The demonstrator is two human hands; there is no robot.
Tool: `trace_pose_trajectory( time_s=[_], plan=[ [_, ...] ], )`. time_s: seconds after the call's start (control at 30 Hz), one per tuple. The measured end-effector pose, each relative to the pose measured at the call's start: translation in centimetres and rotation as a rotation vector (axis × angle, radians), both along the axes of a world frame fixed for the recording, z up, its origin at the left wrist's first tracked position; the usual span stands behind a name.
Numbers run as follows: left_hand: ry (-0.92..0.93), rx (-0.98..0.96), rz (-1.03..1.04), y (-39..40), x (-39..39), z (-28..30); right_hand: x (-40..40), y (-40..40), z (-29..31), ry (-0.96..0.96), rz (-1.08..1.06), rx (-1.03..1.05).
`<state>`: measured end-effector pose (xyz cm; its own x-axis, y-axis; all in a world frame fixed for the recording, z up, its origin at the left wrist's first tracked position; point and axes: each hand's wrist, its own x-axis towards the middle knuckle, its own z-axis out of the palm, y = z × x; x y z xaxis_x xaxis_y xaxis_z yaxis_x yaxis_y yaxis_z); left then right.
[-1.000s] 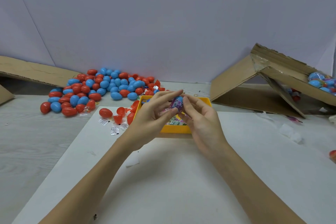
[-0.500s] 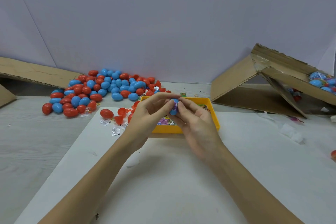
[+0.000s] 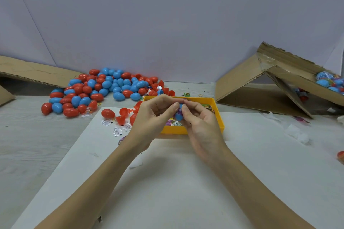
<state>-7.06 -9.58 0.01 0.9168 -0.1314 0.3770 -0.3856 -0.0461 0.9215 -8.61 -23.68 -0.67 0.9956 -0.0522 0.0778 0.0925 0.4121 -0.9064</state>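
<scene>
Blue egg [image 3: 179, 116] lower now, mostly hidden between hands [image 3: 152, 117] [image 3: 202, 126]

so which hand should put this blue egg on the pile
Left, probably: the left hand pinches the blue egg too, and the pile lies on its side; the right hand would cross over.

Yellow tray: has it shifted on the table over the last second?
No. The yellow tray has its far right corner just short of the lower left corner of the cardboard box, exactly as before.
</scene>
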Motion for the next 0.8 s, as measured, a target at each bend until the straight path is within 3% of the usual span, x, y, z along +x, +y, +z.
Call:
trace_pose_trajectory(
  time_s=[0.3, 0.47, 0.7, 0.8],
  plan=[
    [-0.064, 0.1, -0.107, 0.3, 0.0, -0.1, 0.3, 0.0, 0.7, 0.14, -0.005, 0.164],
    [-0.066, 0.132, -0.144, 0.4, 0.0, 0.1, 0.2, 0.0, 0.7, 0.154, -0.022, 0.157],
    [-0.381, 0.443, 0.001, 0.2, 0.1, -0.7, 0.0, -0.4, 1.4, 0.302, 0.053, 0.382],
    [-0.421, 0.401, 0.074, 0.3, 0.4, -0.8, -0.1, -0.8, 1.6, 0.348, 0.171, 0.419]
  ],
)
